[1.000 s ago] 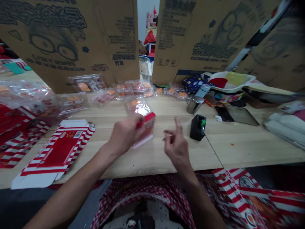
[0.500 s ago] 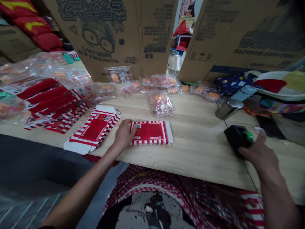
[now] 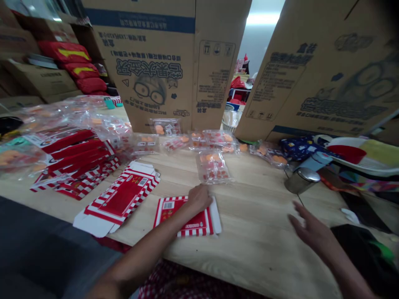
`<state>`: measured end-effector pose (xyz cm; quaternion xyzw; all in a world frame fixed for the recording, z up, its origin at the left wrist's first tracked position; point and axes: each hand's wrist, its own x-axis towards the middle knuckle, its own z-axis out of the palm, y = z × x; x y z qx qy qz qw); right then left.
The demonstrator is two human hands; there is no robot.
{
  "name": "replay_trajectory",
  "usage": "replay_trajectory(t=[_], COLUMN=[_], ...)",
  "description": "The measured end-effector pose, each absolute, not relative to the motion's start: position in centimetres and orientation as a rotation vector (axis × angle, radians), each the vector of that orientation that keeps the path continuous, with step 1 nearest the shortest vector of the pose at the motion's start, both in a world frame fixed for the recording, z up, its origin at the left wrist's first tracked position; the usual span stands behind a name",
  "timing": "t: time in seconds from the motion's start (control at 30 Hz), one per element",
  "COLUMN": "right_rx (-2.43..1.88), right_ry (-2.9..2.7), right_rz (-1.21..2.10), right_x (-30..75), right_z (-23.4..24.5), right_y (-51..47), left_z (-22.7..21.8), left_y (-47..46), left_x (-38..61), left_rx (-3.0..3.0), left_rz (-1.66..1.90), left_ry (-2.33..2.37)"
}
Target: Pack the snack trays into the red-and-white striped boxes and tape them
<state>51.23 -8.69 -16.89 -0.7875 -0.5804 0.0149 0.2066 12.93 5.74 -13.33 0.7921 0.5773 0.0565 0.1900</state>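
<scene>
A red-and-white striped box (image 3: 177, 207) lies flat on the wooden table (image 3: 249, 249) in front of me, its white flap showing at the right end. My left hand (image 3: 199, 199) rests over the right part of this box, fingers curled against it beside the flap; the fingertips are partly hidden. My right hand (image 3: 307, 224) hovers over the table to the right, thumb and fingers apart, with nothing visible in it. Near its wrist stands a black tape dispenser (image 3: 358, 257) with a green roll, blurred. Another striped box (image 3: 124, 195) lies flattened to the left.
Clear bags with orange pieces (image 3: 213, 166) line the back of the table. Red striped cartons (image 3: 75, 162) are piled at the left. A metal-lidded jar (image 3: 302, 180) and a white tray (image 3: 380, 160) are at the right. Large cardboard boxes (image 3: 174, 54) stand behind.
My left hand has slid from the left end of the box to its right part. My right hand has left the tape dispenser and moved inward. The view has tilted upward.
</scene>
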Motion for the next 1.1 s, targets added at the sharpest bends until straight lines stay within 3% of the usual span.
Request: replay_trajectory(t=[0.17,0.3,0.5,0.77,1.1], right_rx=[-1.964,-1.894,-1.725,-1.47,-1.251], right_ry=[-2.293,-2.325,-2.047,-1.087,-1.102], right_rz=[-0.145,0.254,0.563,0.853,1.254], right_x=[34.3,28.8,33.8,45.9,42.1], right_z=[-13.9,-13.7,-11.7,-5.7,-2.0], right_y=[3.6,10.1,11.2,4.2,-2.8], left_z=[-12.6,-12.5,-12.6,-11.2,-8.8], left_y=[7.8,8.9,9.2,5.6,-0.6], left_x=[9.5,8.3,3.9,3.8,9.7], left_rx=[2.083,1.923,1.549,1.208,1.125], left_rz=[0.221,0.278,0.5,0.679,0.612], left_ry=[1.792,1.816,1.719,1.354,1.159])
